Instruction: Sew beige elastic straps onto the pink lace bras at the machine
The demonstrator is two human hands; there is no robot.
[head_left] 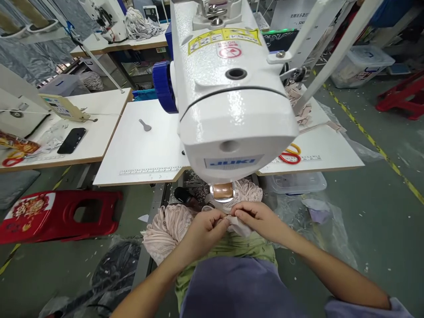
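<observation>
Two hands (208,227) (260,216) pinching pale fabric (239,226), sewing machine (232,115) — "JUKI" label (233,162)

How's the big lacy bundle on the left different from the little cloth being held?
The lacy bundle is big and full of folds; the cloth shows as a small piece. The bundle lies in a heap, while the cloth is pinched by the left hand and right hand. Both are pale pinkish.

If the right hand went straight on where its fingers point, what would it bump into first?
Probably the left hand: the right hand points leftward toward its fingertips, with pale fabric held between the two. Exact depth is unclear.
</observation>
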